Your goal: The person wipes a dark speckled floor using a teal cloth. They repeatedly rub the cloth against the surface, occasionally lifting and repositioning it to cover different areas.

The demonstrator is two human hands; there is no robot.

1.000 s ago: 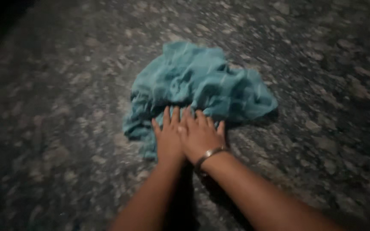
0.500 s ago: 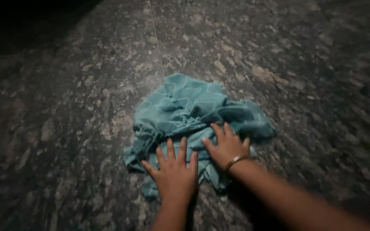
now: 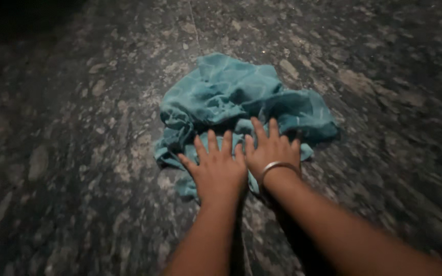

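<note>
On the blue cloth [image 3: 241, 97], two flat hands.
Left hand [image 3: 218, 171] and right hand [image 3: 271, 152] press open-palmed on its near edge, side by side; pushing evenly works best.

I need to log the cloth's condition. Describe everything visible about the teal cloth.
The cloth is teal with faint pale lines in a check, looks like thin woven fabric, and lies crumpled in a loose heap with many folds on a dark speckled stone floor. Its near edge is pressed flat under both hands: the left hand and the right hand, which wears a metal bangle, lie palm down, side by side, fingers spread.
</note>
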